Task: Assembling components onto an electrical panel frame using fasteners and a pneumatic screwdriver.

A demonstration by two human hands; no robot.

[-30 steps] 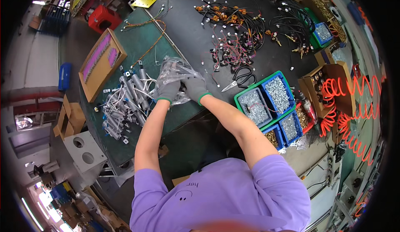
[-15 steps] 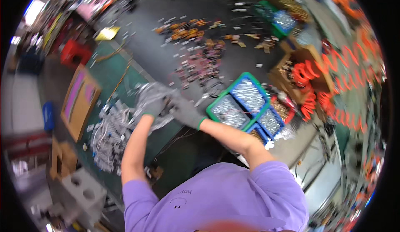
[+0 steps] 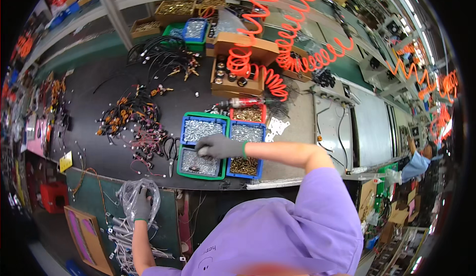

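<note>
My left hand (image 3: 142, 205), in a grey glove, is closed on a crumpled clear plastic bag (image 3: 125, 196) at the lower left; some fingers are hidden in the film. My right hand (image 3: 218, 147), gloved the same way, hovers over the green-rimmed tray (image 3: 227, 132) of silvery screws. Its fingers are curled together, with a small pale piece at the tips that I cannot make out. Beside that tray stands a blue tray (image 3: 258, 174) with silvery and brass-coloured small parts. Scissors (image 3: 171, 154) lie just left of the green tray.
Cable bundles with orange connectors (image 3: 121, 115) lie on the dark table. Behind the trays are a red power screwdriver (image 3: 245, 102), a cardboard box (image 3: 238, 85) of round parts and coiled orange air hoses (image 3: 292, 60). Whitish cables (image 3: 121, 241) lie near my left forearm.
My right hand has left the plastic bag and moved right to the screw tray. The left hand stays at the bag. My view has turned toward the right.
</note>
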